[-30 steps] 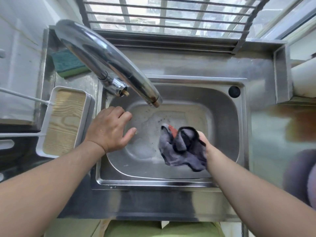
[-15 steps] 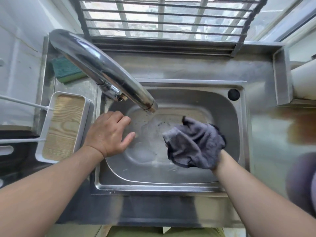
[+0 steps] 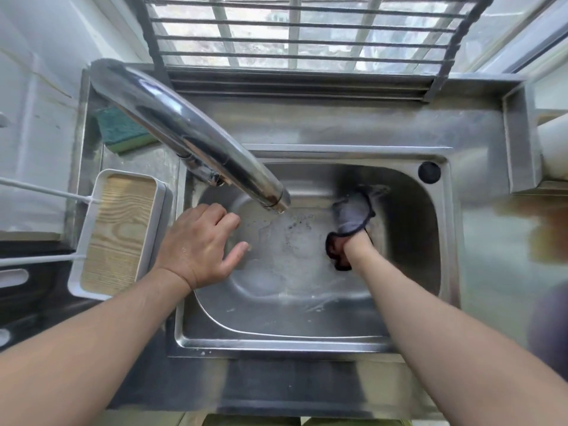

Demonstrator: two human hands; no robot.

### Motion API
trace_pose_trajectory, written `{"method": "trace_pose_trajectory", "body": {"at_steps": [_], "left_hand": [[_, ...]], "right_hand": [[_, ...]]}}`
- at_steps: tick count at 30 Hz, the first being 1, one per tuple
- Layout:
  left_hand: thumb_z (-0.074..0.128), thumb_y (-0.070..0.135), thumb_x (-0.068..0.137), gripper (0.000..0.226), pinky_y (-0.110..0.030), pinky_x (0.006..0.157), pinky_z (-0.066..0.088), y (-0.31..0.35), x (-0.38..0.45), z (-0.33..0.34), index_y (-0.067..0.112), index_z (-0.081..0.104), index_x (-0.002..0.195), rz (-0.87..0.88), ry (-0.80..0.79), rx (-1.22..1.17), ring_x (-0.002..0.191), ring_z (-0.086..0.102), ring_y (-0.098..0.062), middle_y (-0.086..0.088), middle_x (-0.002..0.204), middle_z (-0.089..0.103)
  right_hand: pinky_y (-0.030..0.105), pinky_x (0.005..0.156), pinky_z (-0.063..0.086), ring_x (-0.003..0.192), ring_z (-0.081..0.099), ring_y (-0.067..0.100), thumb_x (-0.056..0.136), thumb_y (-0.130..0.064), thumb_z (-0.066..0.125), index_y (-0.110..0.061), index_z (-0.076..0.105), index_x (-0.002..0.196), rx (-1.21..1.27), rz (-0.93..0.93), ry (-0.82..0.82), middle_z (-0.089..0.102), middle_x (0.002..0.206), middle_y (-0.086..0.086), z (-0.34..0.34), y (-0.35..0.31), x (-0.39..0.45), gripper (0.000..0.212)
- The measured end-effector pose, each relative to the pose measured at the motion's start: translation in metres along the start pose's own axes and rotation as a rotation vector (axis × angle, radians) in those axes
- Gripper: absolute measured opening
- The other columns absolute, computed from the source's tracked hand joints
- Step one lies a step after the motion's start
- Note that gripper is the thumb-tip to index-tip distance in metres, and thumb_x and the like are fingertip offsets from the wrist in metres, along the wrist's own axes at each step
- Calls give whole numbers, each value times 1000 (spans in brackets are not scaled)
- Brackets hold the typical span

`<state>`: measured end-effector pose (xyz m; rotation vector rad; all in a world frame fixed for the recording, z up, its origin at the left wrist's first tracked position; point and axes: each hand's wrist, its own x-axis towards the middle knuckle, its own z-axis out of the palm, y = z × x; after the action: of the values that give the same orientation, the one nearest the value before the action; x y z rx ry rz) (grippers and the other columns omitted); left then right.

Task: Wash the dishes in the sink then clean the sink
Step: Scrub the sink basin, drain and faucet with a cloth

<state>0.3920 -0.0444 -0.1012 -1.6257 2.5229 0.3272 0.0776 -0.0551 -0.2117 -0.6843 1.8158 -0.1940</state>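
The steel sink (image 3: 276, 336) holds soapy water and dark specks on its floor, with no dishes in it. My right hand (image 3: 356, 241) is mostly hidden under a grey cloth (image 3: 353, 213) that it holds against the far right part of the basin. Only the wrist shows. My left hand (image 3: 196, 244) rests on the sink's left rim with its fingers loosely bent, holding nothing. The chrome faucet (image 3: 190, 136) arches over the basin from the back left, and its spout ends above the sink's middle.
A green sponge (image 3: 120, 130) lies on the counter at the back left. A white tray with a wooden base (image 3: 118, 232) stands left of the sink. An overflow hole (image 3: 429, 172) sits at the sink's back right corner. Window bars (image 3: 295, 32) run behind.
My right hand has carried the grey cloth from the sink's middle toward the far right wall and pressed it down. My left hand has stayed on the left rim.
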Motion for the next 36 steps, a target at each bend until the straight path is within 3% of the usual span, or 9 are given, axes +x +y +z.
{"method": "trace_pose_trajectory", "body": {"at_steps": [3,6,8,12,18,25,29,33,36], "left_hand": [[55,51,90,44,-46,74,47,0,0,-1,10,68,99,3,9,0,81,58,-35,-11,90,62],[57,48,87,42,-46,73,46,1,0,-2,9,69,96,0,38,-9,79,57,-37,-13,89,62],[59,48,85,41,-46,72,45,2,0,-2,9,70,95,-5,49,-15,80,57,-38,-14,89,63],[59,48,85,42,-45,74,45,3,0,-4,10,70,98,-3,30,-20,83,57,-37,-14,93,64],[58,48,86,43,-45,73,46,3,0,-6,9,70,100,-4,15,-21,83,58,-37,-13,92,64],[59,50,86,44,-47,72,48,3,2,-5,9,70,98,-1,-11,12,81,57,-38,-14,90,62],[59,50,86,45,-47,73,49,2,2,-5,10,70,100,-1,-35,21,82,58,-37,-14,92,63],[57,51,86,45,-47,72,48,3,2,-7,11,72,102,-16,-60,25,79,59,-36,-12,89,64],[57,51,86,45,-47,73,49,3,2,-7,12,72,103,-19,-77,39,79,59,-35,-12,89,64]], "right_hand": [[30,109,38,140,49,29,96,-35,67,-11,40,156,-386,-218,-104,45,158,12,59,-32,-3,70],[41,119,31,139,44,21,107,-35,51,-15,43,155,-592,-459,-353,44,160,12,108,-59,-7,53],[56,119,30,146,37,27,94,-48,49,-22,54,145,-875,-660,-457,47,157,6,119,-67,-22,58],[71,121,-5,160,-9,25,89,-56,37,-40,42,155,-1411,-923,-647,17,172,-7,131,-58,-45,68],[80,105,-22,159,-18,35,90,-60,45,-56,32,154,-1965,-1225,-631,5,174,-15,92,-35,-31,66],[83,106,-18,150,-31,51,71,-79,72,-45,-4,163,-2127,-1097,-430,-24,172,0,18,-16,-16,124],[83,108,-16,154,-16,52,101,-44,54,-40,14,165,-2044,-955,-369,-3,175,5,-13,13,-35,75],[84,111,5,136,39,53,98,-21,54,-24,44,150,-1870,-847,-229,41,151,18,-27,10,-56,53],[81,108,18,122,50,43,92,-29,61,-27,53,138,-1788,-644,-155,48,139,12,-23,10,-61,47]]}}
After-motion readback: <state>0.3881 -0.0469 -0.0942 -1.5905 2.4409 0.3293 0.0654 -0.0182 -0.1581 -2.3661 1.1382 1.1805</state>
